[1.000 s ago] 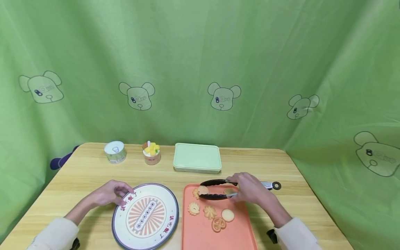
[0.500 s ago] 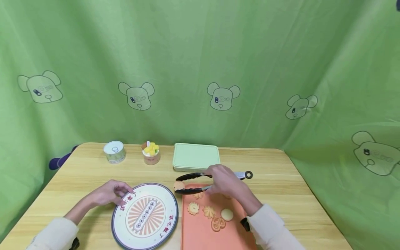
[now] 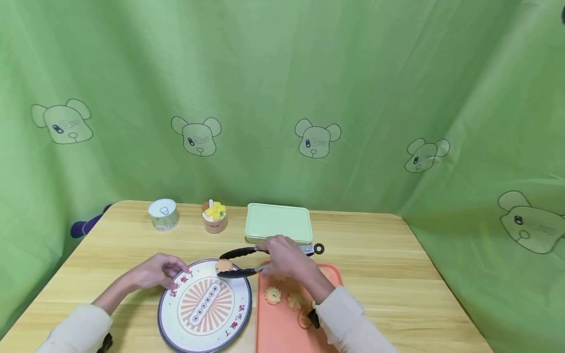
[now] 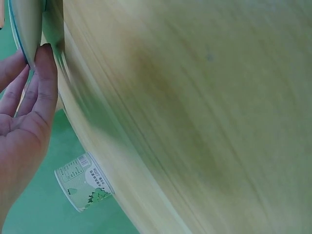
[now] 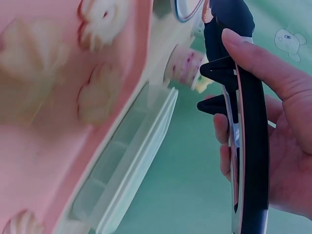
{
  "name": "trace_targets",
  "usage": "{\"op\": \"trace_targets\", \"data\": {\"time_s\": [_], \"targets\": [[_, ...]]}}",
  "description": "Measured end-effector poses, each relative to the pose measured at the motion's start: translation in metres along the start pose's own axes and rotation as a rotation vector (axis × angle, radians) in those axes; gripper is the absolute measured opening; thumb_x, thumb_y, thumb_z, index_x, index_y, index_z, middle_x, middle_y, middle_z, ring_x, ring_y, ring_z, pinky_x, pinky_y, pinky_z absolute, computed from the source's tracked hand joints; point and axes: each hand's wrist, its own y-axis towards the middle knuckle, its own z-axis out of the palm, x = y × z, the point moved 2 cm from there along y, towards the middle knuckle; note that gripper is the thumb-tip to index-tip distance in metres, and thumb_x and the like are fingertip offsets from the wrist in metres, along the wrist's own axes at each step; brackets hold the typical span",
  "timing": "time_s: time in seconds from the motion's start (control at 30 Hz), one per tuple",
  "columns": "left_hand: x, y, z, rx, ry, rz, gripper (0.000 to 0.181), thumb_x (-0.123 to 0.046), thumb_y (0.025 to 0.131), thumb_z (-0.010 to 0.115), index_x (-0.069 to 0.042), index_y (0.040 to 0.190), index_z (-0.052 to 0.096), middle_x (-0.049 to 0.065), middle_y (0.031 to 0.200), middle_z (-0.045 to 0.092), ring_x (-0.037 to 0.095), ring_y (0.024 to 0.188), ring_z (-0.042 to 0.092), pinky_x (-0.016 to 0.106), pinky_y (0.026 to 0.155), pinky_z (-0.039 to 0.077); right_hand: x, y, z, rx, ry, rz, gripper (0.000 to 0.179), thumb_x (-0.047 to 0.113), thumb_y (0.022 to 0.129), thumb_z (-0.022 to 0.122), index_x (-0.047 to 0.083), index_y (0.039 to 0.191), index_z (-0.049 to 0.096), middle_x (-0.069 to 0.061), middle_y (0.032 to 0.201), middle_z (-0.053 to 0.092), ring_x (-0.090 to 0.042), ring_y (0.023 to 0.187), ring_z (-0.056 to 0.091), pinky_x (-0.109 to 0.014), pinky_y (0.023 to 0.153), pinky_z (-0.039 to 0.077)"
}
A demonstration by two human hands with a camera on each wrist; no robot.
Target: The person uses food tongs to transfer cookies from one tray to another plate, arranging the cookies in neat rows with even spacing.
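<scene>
My right hand (image 3: pixel 286 257) grips black-and-silver tongs (image 3: pixel 238 273) around their middle. Between the tong tips is a round pinkish cookie (image 3: pixel 224 265), which overlaps the upper part of a white plate (image 3: pixel 176 318) with a dark blue rim in the head view. On the plate's left side, my left hand (image 3: pixel 154 271) pinches the rim between thumb and fingers, as the left wrist view also shows. An orange-pink tray (image 3: pixel 275 333) to the right of the plate bears several cookies, among them a flower-shaped one (image 3: pixel 273 295). The right forearm hides some of them.
Along the back of the wooden table (image 3: pixel 388 274) stand a tin can (image 3: pixel 163 215), a small dessert cup (image 3: pixel 215 219) with yellow cubes on top, and a pale green lidded box (image 3: pixel 278 223). A green curtain (image 3: pixel 256 88) hangs behind and at the sides.
My right hand has carried the tongs and the round cookie leftward, from above the tray to over the plate. The left hand has stayed at the plate's rim.
</scene>
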Motion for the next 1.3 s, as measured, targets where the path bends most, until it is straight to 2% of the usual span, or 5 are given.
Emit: {"op": "trace_targets", "data": {"time_s": [0.37,0.6,0.97,1.1,1.3], "targets": [[-0.002,-0.001,0.001,-0.003,0.009,0.016,0.045,0.005,0.067,0.071,0.007,0.11,0.061,0.024,0.11,0.065,0.029,0.095,0.065,0.03,0.08,0.057,0.024,0.016,0.02,0.059,-0.088,0.005,0.072,0.037,0.064,0.085,0.014,0.127,0.06,-0.003,0.118,0.066,-0.018,0.105,0.061,-0.027,0.088,0.053],[-0.003,0.0,0.001,-0.002,0.011,0.023,0.045,0.005,0.067,0.072,0.007,0.111,0.061,0.025,0.11,0.065,0.028,0.095,0.065,0.028,0.079,0.056,0.033,0.022,0.029,0.064,-0.135,-0.026,0.069,0.038,0.063,0.085,0.015,0.124,0.063,0.001,0.109,0.069,-0.014,0.099,0.063,-0.026,0.086,0.052],[0.0,0.0,0.0,0.001,-0.005,0.033,0.047,0.006,0.066,0.072,0.008,0.111,0.061,0.025,0.108,0.066,0.027,0.094,0.065,0.023,0.077,0.056,0.038,0.025,0.037,0.037,-0.24,-0.046,0.067,0.043,0.065,0.083,0.021,0.125,0.063,0.003,0.096,0.068,-0.01,0.079,0.056,-0.023,0.072,0.049],[0.0,0.0,0.0,0.001,-0.008,0.034,0.046,0.006,0.066,0.072,0.008,0.111,0.061,0.024,0.107,0.066,0.028,0.094,0.065,0.023,0.076,0.056,0.039,0.024,0.038,0.041,-0.229,-0.039,0.069,0.044,0.065,0.083,0.02,0.127,0.061,0.002,0.103,0.069,-0.013,0.086,0.058,-0.026,0.079,0.05],[0.0,-0.001,0.0,0.0,0.003,0.026,0.045,0.005,0.066,0.073,0.006,0.11,0.062,0.023,0.108,0.066,0.03,0.096,0.065,0.026,0.079,0.056,0.034,0.017,0.03,0.06,-0.145,-0.015,0.072,0.041,0.068,0.082,0.019,0.132,0.057,-0.001,0.125,0.063,-0.02,0.113,0.058,-0.034,0.099,0.048]]}}
